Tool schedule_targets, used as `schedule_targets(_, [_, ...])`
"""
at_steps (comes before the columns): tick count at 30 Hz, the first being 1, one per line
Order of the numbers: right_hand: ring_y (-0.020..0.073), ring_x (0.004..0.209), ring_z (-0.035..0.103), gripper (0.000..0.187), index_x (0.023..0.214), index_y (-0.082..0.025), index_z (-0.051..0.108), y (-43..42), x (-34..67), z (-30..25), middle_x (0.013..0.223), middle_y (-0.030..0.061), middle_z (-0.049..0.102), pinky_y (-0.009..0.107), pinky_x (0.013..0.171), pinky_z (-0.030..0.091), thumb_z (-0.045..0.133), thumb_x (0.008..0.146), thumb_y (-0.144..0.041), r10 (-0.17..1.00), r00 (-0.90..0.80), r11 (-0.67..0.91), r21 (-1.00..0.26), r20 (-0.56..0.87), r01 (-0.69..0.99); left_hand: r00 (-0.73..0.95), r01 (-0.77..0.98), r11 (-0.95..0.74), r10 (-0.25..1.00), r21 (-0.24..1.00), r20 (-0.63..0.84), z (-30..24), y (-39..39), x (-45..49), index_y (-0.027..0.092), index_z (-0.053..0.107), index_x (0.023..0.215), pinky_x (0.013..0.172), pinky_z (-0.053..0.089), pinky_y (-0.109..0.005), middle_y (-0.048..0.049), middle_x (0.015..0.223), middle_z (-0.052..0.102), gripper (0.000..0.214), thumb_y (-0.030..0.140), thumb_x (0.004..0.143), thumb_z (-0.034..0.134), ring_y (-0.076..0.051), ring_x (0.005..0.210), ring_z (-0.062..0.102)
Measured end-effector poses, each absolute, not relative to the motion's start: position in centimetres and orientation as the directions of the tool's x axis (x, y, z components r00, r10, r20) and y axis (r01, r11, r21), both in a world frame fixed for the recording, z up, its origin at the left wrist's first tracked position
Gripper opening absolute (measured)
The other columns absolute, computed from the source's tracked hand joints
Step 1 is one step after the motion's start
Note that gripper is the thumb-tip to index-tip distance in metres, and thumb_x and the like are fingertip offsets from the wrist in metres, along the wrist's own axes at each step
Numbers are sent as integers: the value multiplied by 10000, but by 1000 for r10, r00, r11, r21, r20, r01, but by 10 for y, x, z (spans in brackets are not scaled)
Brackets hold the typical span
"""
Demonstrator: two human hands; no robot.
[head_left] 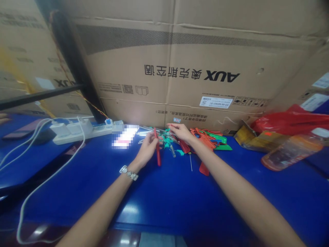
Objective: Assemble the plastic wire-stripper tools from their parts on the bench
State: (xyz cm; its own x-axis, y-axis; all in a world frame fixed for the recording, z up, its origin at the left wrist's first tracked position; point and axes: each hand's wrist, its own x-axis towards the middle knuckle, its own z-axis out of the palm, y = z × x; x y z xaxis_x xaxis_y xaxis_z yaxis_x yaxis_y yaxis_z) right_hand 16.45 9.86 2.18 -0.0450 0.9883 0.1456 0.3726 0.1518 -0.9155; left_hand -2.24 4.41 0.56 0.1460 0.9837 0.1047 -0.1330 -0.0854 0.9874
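Note:
My left hand [148, 148], with a silver watch on its wrist, is closed on a slim red stick-like piece [158, 156] that stands nearly upright in view. My right hand [182, 133] reaches over the pile, thumb and forefinger pinched together; whatever is between them is too small to make out. Beneath and between both hands lie thin metal rods [147, 129] mixed with small green plastic parts [167, 141]. A clear-handled tool [172, 151] lies just in front of them. Beside my right wrist are orange plastic pieces [205, 141] and green ones [223, 147].
A blue table [164, 195] runs below a tall cardboard wall [164, 51]. On the left are a power strip [77, 135] with white cables and a lit phone [125, 136]. To the right lie a bottle [290, 152], an open carton [257, 139] and a red bag [290, 120].

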Motion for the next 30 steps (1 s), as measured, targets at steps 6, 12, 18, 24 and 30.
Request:
schedule_targets(6, [89,468,441,334,1211,-174,705,93,159,20,538,-66,540,235,550,461,598,912,-278,998,-23,57,-985,54,165,362,431,-478,869,766,339,19,69,-15,182,578,927,699,457,-311,12,747,547,97,179,844,527,-169,684,523])
schedule_targets(12, [95,569,519,218,1014,-173,748,96,162,28,706,-13,662,216,574,464,629,909,-323,996,-69,-48,-999,-49,26,549,525,-694,718,493,427,30,80,2,180,625,980,798,473,-357,-61,912,601,154,193,828,642,-250,860,600])
schedule_targets(18, [116,600,579,204,1021,-149,725,96,164,36,752,16,705,220,597,487,597,940,-285,976,-116,-192,-980,-185,-48,611,483,-740,668,468,426,20,79,9,206,638,1002,843,481,-350,-62,1031,637,147,185,856,632,-250,957,622])
schedule_targets(24, [102,538,533,282,1208,-169,673,96,160,39,705,-8,649,198,515,446,565,962,-253,974,-100,-211,-973,-201,-94,626,546,-749,663,377,411,17,80,4,228,641,974,776,471,-307,-68,1044,627,90,237,919,571,-243,936,631])
schedule_targets(30, [74,558,459,383,1296,-225,639,99,161,37,889,14,661,169,475,402,589,927,-311,990,103,-93,-994,-99,-60,620,590,-750,658,299,427,21,76,0,216,620,856,646,409,-266,-56,896,582,230,339,985,476,-196,758,583])
